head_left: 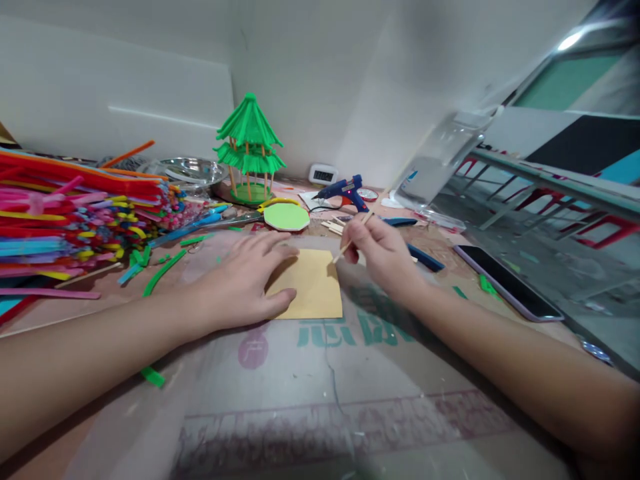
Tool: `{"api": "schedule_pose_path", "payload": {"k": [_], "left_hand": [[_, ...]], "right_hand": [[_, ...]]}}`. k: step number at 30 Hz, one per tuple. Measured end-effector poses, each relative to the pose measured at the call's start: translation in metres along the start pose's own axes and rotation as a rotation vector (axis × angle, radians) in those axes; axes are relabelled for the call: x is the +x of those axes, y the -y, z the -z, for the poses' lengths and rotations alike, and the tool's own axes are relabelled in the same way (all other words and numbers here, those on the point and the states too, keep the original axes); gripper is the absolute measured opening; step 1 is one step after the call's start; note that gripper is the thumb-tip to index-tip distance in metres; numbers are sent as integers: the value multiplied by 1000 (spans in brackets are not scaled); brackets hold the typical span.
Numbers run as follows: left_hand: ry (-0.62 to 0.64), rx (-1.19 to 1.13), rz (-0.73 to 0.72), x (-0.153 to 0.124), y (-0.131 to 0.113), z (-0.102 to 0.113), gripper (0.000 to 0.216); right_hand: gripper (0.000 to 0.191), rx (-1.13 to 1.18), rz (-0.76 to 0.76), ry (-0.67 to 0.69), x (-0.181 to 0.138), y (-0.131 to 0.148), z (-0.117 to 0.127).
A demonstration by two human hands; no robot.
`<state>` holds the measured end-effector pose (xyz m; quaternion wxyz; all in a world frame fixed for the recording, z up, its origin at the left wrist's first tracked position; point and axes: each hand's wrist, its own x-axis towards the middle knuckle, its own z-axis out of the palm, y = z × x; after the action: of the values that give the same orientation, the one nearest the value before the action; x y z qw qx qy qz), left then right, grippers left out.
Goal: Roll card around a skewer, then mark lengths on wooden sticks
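A yellow square of paper or card [315, 287] lies flat on the plastic-covered table. My left hand [250, 273] rests on its left part, fingers spread and thumb apart. In my right hand [375, 250] a thin wooden stick [342, 253] is pinched like a pen. Its lower tip meets or hovers just over the card's upper right corner; I cannot tell which. Beyond the card sits a light green octagonal piece [287, 217]. Behind that stands a small two-tiered pavilion [250, 150] with green roofs and wooden posts.
Bundled colourful pipe cleaners [75, 220] are heaped at left, near a metal bowl [193, 171]. A blue glue gun [343, 190], white digital timer [323, 174] and clear plastic container [433, 163] stand at the back. A phone [507, 281] lies at right. Green scraps [165, 272] are scattered about.
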<state>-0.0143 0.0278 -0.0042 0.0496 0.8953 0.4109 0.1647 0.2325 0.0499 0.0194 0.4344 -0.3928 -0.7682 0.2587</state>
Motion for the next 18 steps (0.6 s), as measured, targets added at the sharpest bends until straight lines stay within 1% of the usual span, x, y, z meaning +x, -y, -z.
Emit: {"api": "schedule_pose_path", "payload": {"k": [1, 2, 3, 5, 8, 10, 11, 12, 14, 16, 18], "left_hand": [[4, 17, 57, 1, 0, 2, 64], [24, 28, 93, 2, -1, 4, 69], [52, 32, 103, 3, -1, 6, 70], [91, 26, 87, 5, -2, 11, 66], [77, -48, 111, 4, -6, 20, 65], [19, -167, 123, 1, -11, 28, 50], [-22, -225, 99, -1, -15, 32, 41], [-62, -269, 59, -3, -18, 36, 34], [-142, -319, -10, -5, -22, 43, 29], [-223, -369, 38, -4, -22, 47, 32], [-353, -464, 160, 1, -16, 48, 38]], "right_hand": [[46, 64, -32, -51, 4, -1, 5], [49, 115, -53, -73, 9, -1, 11], [52, 154, -63, -74, 13, 0, 17], [55, 203, -67, -33, 19, 6, 28], [56, 209, -58, 100, 19, 20, 43], [56, 178, -60, 169, 14, 25, 51], [55, 164, -68, 186, 10, 25, 55], [54, 155, -80, 189, 5, 23, 59], [52, 167, -117, 168, -3, 15, 67], [49, 224, -161, 144, -11, 4, 71], [47, 281, -198, 164, -17, -4, 69]]}}
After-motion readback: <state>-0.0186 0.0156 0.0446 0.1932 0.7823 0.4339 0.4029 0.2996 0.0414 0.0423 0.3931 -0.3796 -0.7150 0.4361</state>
